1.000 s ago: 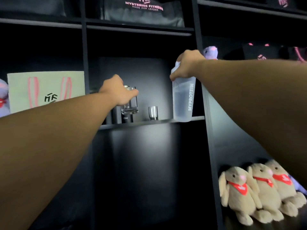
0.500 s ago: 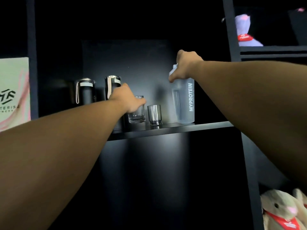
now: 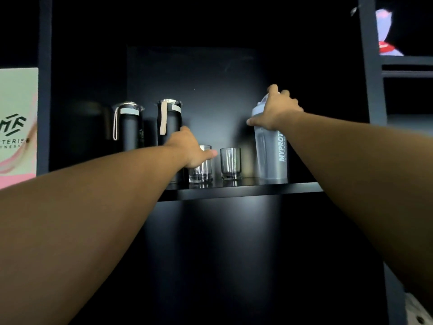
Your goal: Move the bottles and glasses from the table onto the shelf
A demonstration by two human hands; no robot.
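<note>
Clear glass tumblers (image 3: pixel 230 163), translucent plastic shaker (image 3: pixel 271 158), glossy black shelf (image 3: pixel 246 190).

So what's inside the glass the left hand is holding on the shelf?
The glass looks empty: its clear lower half shows only the dark shelf behind. The left hand covers its upper part and rim, so that portion cannot be checked.

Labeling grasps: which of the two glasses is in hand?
The left glass, beside the black bottle; left hand wraps it. The right glass stands free.

Head view, close, facing shelf (image 3: pixel 246 190)
</note>
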